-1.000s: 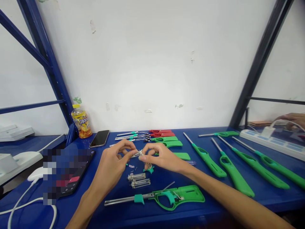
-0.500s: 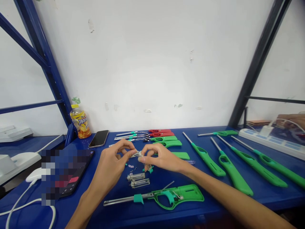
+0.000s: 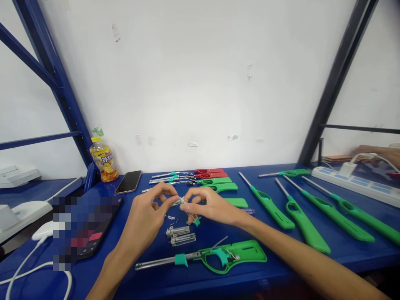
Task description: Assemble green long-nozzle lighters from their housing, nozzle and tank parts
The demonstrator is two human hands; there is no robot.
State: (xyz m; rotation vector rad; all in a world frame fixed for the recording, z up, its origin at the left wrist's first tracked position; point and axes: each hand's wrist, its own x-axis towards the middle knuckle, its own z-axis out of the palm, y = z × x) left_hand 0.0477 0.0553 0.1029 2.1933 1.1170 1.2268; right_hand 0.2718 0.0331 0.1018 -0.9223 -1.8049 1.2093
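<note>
Over the blue table [image 3: 281, 266], my left hand [image 3: 146, 218] and my right hand [image 3: 211, 206] meet on a small clear plastic lighter part [image 3: 186, 207]. Each hand pinches one end of it between thumb and fingers. A teal piece [image 3: 196, 222] shows just under the right fingers. Directly below the hands lie two clear fuel tubes [image 3: 181, 235] and some tiny loose bits [image 3: 171, 217]. Nearer to me lies an opened green long-nosed lighter [image 3: 218, 257] with its inner parts showing.
Several whole green lighters [image 3: 308, 223] lie to the right, red and green handles [image 3: 214, 178] at the back. A phone [image 3: 128, 182] and a yellow bottle [image 3: 104, 159] stand back left. A second phone [image 3: 93, 233] and white cables [image 3: 37, 250] lie left. Another person's hand [image 3: 379, 154] is by a power strip [image 3: 353, 183].
Both hands keep their pinch on the clear part with only slight finger shifts. The view has drifted a little, nothing on the table has moved.
</note>
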